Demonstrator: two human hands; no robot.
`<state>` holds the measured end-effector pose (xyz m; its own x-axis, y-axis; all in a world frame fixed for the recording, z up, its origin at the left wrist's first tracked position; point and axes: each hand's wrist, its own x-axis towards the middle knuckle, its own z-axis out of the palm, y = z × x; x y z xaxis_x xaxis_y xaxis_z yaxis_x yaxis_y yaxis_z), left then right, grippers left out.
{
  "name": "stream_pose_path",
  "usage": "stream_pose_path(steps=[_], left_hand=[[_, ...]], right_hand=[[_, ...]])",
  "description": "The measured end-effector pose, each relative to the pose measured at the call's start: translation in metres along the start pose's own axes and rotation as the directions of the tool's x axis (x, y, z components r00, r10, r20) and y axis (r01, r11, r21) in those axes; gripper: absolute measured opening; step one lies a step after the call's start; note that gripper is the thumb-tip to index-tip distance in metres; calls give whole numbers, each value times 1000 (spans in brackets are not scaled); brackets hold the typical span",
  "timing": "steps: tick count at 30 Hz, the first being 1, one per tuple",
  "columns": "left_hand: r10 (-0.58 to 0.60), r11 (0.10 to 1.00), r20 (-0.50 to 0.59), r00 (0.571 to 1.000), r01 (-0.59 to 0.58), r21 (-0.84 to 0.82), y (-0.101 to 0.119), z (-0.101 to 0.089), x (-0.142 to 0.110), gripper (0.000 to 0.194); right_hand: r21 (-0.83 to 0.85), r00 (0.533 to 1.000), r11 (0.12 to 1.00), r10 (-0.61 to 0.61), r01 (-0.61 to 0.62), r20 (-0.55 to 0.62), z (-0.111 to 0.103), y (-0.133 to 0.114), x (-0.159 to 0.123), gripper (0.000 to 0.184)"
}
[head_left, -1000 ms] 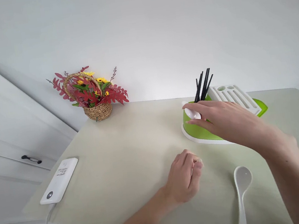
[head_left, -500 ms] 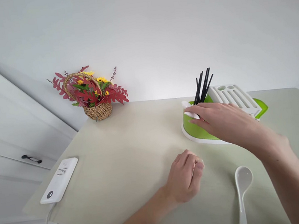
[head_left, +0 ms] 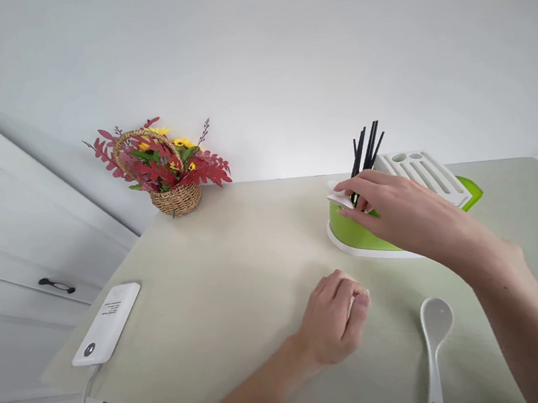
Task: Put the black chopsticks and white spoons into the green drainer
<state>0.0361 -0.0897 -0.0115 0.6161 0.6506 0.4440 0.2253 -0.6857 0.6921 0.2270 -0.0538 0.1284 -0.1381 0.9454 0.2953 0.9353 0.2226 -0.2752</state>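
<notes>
- A pale table (head_left: pixel 236 253) stands before a plain wall (head_left: pixel 258 61), beside a white cabinet (head_left: pixel 13 219).
- It bears a flower basket (head_left: pixel 177 202), a white device (head_left: pixel 107 325) (with a cable) and a loose spoon (head_left: pixel 437 321).
- The person's right hand (head_left: pixel 396 206) bends round a white spoon (head_left: pixel 340 201) at the green holder (head_left: pixel 355 234); its grip cannot be told.
- The left hand (head_left: pixel 334 318) rests clenched nearby.

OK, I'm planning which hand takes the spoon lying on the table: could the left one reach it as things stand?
Probably yes: the left hand rests curled on the table, close to the spoon, and nothing visible stands between them. The right arm is on the spoon's other side.
</notes>
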Motion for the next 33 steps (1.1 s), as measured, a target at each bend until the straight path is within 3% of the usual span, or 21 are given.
stream_pose_path(steps=[5, 12, 21, 25, 29, 33], left_hand=[[3, 1000, 4, 1000, -3, 6, 1, -1, 0, 27], [17, 1000, -4, 1000, -17, 10, 2, -1, 0, 25], [26, 997, 5, 1000, -26, 71, 0, 1, 1, 19], [20, 994, 32, 999, -23, 106, 5, 13, -3, 24], [5, 988, 178, 984, -33, 153, 11, 38, -15, 34], [29, 970, 422, 906, -127, 208, 11, 52, -23, 61]], right_hand=[[32, 999, 999, -3, 4, -38, 0, -1, 0, 36], [85, 1000, 996, 1, -3, 14, -1, -2, 2, 35], [148, 990, 986, 98, -84, -96, -24, -3, -2, 30], [187, 986, 980, 88, -60, -144, -31, -13, -5, 27], [235, 980, 972, 48, -1, -193, -31, -17, -6, 24], [237, 969, 971, 41, 18, -243, -28, -16, -5, 20]])
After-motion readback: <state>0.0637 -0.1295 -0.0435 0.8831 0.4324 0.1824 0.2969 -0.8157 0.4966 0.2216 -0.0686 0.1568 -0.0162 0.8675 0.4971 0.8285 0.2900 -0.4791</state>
